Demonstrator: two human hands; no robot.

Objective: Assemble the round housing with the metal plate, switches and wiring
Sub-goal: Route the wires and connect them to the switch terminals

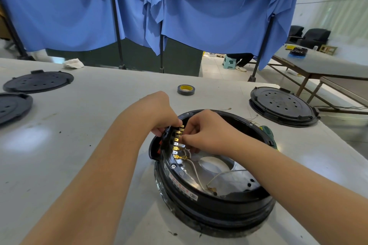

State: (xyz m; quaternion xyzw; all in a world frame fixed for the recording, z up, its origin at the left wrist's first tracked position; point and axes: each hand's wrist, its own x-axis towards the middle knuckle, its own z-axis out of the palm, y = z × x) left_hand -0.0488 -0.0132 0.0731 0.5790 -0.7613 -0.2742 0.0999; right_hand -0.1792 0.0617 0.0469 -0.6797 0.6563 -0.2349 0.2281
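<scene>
A white table (83, 145) carries the black round housing (213, 195), lying near its front edge with the metal plate (223, 167) and white wires (196, 173) inside. The left hand (159, 113) grips the switch block (169, 139) on the housing's left rim. The right hand (205, 131) pinches at the brass terminals (177, 145). A tape roll (185, 89) sits beyond.

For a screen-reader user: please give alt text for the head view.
Both hands work at a switch block with brass terminals on the rim of a round black housing: left hand grips the block, right hand pinches at a terminal. White wires cross the metal plate inside.
</scene>
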